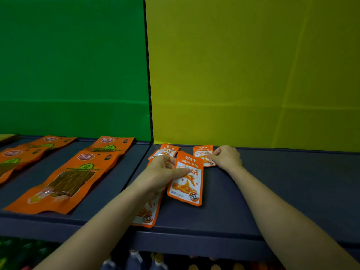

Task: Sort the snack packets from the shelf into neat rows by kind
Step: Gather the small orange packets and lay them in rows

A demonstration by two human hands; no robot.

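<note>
Several small orange-and-white snack packets lie on the dark shelf [272,191] in front of the yellow panel. My left hand [162,170] pinches the nearest one [186,184], thumb on its face, the packet slightly lifted. Another small packet [149,211] lies under my left forearm near the front edge. A further one [167,151] sits at the back behind my left hand. My right hand [227,156] pinches the right edge of the back packet [203,155] with curled fingers. Larger orange packets with clear windows [64,180] lie in rows on the left part of the shelf.
A green back panel [74,65] stands behind the left part and a yellow one [253,75] behind the right, split by a dark seam. The shelf's right part is bare dark surface. Below the front edge, a lower shelf holds blurred colourful goods [136,260].
</note>
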